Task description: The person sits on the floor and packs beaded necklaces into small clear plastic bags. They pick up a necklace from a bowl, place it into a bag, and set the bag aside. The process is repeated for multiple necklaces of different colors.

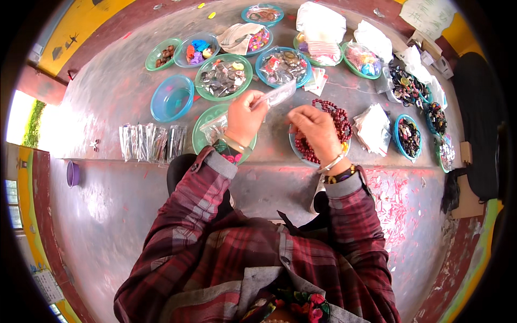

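Note:
A small clear plastic bag (279, 95) sticks out to the right from my left hand (245, 119), pinched between thumb and fingers. Under that hand is a green bowl (203, 116) with more clear plastic packets (214, 128) in it. My right hand (319, 132), its fingers curled together, hangs over a bowl of dark red bead strings (336, 116). Whatever those fingers hold, if anything, I cannot make out. The two hands are apart, with the bag between them.
Several packed clear sleeves (153, 141) lie in a row at left, below a blue bowl (172, 98). Bowls of small goods (223, 77) stand behind my hands. White packets (372, 128) and a basket of dark items (407, 137) are at right. The ledge edge (258, 166) runs before me.

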